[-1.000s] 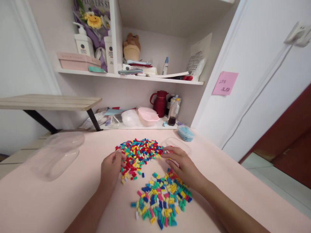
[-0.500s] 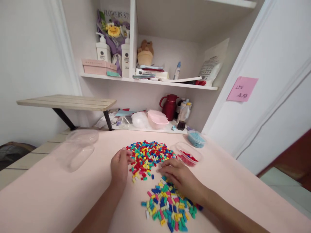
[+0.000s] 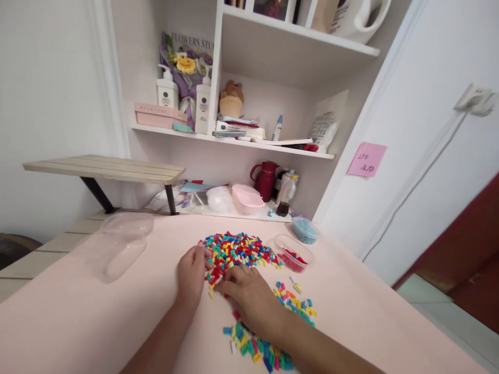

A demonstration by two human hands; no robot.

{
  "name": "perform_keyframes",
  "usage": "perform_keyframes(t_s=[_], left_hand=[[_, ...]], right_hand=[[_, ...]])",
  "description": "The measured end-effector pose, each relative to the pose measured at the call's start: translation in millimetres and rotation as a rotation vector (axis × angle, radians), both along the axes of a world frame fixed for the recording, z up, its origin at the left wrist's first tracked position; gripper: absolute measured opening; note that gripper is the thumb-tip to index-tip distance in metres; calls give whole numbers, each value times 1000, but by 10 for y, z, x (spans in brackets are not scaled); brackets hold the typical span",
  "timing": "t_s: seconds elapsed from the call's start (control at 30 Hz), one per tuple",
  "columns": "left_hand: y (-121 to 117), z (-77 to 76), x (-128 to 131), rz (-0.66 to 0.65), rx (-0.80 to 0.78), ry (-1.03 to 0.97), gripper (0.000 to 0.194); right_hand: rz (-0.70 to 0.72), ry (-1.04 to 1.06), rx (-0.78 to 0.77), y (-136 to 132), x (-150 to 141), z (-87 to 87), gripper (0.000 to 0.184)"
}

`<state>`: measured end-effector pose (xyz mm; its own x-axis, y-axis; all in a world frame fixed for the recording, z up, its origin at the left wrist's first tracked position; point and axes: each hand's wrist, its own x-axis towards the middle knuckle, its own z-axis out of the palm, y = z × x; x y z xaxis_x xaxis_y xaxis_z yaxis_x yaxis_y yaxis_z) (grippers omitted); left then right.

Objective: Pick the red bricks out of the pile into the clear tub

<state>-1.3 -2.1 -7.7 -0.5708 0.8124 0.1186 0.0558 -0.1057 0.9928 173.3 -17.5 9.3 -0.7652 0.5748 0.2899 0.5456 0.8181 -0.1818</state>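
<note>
White shelving (image 3: 273,145) stands behind a pale pink surface (image 3: 97,322), with a dark red jug (image 3: 265,181) and a pink container (image 3: 248,198) on its lowest level. A pink sticky note (image 3: 367,159) is on the white upright at the right.

A mixed pile of small coloured bricks (image 3: 237,248) is spread over the middle of the surface, toward its far edge. A second group of coloured bricks (image 3: 249,347) lies nearer the person, partly covered by the right hand (image 3: 251,298) and forearm.

The left hand (image 3: 192,272) is at the left side of the far pile, its fingers curled; whether they grip a brick cannot be told. The right hand reaches across to the near left part of that pile, fingers bent downward and their tips close to the bricks; their grip is hidden.

Right of the far pile is a clear tub with red bricks (image 3: 293,255), and beyond it, near the far right corner, a tub of light blue pieces (image 3: 304,230). Clear plastic containers (image 3: 123,257) lie at the far left, near a slatted wooden stand (image 3: 105,169).
</note>
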Motion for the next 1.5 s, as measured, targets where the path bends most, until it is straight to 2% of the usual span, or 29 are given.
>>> perform_keyframes(t_s=[0.13,0.33,0.63,0.87,1.1,1.23,1.33,1.5], left_hand=[[3,-7,-4,-16,-15,12,38],[-4,-2,-7,-26,-40,49,40],[10,8,6,-33,-75,78,40],[5,5,7,-34,-106,113,40],[0,16,28,-41,-95,101,35],[4,-7,33,-30,-81,116,35],[-2,-3,40,-19,-73,132,35],[-3,3,49,-21,-79,144,35]], right_hand=[[-19,83,-49,60,200,-36,41],[-54,230,-143,187,408,-40,38],[-163,198,-224,152,583,97,28],[-173,185,-209,87,548,121,29],[-132,119,-186,83,599,141,22],[36,180,-152,-36,543,207,18],[131,174,-122,-125,458,185,23],[6,244,-117,-165,335,62,19]])
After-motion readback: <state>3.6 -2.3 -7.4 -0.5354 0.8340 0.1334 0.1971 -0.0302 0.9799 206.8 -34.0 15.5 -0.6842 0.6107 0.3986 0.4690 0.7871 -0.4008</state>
